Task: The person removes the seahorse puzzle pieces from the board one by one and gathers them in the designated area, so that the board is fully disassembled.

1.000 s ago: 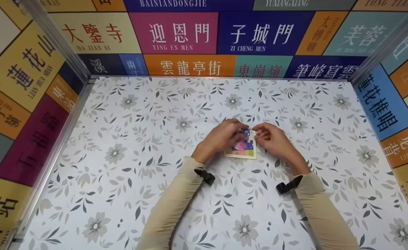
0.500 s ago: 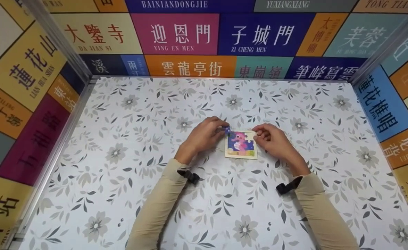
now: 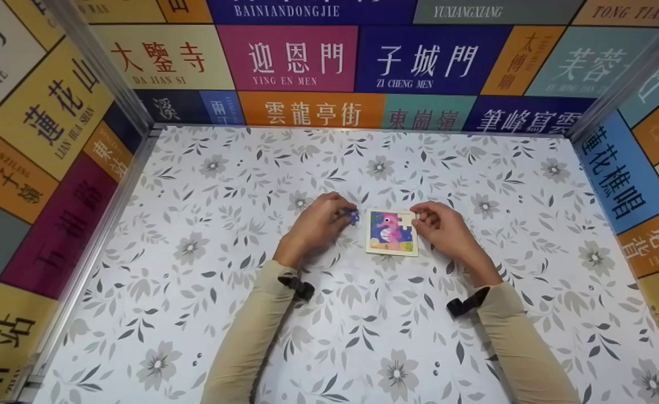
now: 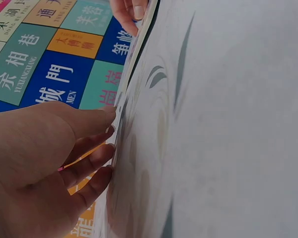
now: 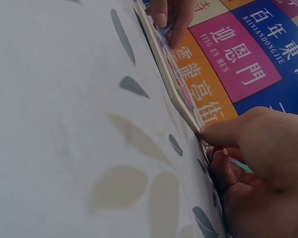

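A small square jigsaw puzzle (image 3: 392, 253) with a cream frame lies on the table, showing a pink seahorse (image 3: 390, 230) on blue. Bare cream board (image 3: 404, 217) shows at its upper right. Left of the frame, my left hand (image 3: 319, 221) pinches a blue-purple puzzle piece (image 3: 354, 217) at its fingertips, low over the tabletop; the left wrist view hides this piece behind the fingers. My right hand (image 3: 440, 223) holds the puzzle's upper right corner. In the right wrist view, the thumb (image 5: 223, 133) lies against the frame's edge.
A white tabletop (image 3: 239, 314) with grey flowers and leaves surrounds the puzzle. Panels with coloured lettering (image 3: 301, 59) stand at the back and along both sides. Black wrist cameras (image 3: 298, 287) sit on both cuffs.
My left hand has moved left off the puzzle with the blue-purple piece, uncovering the seahorse picture. My right hand stays at the upper right corner.
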`<state>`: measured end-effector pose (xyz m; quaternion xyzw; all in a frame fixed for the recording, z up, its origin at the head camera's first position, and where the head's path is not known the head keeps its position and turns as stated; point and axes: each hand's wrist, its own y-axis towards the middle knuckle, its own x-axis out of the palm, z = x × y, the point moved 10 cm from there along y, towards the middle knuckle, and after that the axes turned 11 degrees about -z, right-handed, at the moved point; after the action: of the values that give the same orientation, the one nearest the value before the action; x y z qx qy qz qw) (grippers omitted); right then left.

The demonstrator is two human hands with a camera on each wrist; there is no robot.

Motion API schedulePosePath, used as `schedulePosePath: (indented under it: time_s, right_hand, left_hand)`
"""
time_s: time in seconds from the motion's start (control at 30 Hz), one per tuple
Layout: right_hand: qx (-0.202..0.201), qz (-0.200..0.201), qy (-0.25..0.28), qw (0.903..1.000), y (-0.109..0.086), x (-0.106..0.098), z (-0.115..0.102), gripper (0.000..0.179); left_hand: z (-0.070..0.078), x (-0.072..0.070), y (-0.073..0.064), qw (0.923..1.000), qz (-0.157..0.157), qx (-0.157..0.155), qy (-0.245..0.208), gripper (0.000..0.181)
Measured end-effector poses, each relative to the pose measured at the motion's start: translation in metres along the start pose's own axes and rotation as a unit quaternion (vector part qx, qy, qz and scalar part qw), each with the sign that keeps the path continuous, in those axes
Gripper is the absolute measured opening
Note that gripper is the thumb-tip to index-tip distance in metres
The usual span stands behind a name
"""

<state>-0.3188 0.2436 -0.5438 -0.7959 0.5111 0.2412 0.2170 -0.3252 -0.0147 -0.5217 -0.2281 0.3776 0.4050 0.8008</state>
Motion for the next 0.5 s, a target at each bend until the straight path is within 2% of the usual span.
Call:
schedulePosePath:
  time_s: [0.2,0.5]
  right_hand:
    - [-0.002,0.001,0.007,1.0,-0.0015,-0.0003,-0.0012,0.031]
    - [-0.002,0.0,-0.011,0.9999,-0.0007,0.0007,-0.0017,0.03]
  left_hand:
    - [-0.0006,0.0023,0.0029,0.9999,0.003,-0.011,0.007,0.03]
    - [0.0027,0.0033,0.0042,0.9998,0.009,0.0,0.018,0.027]
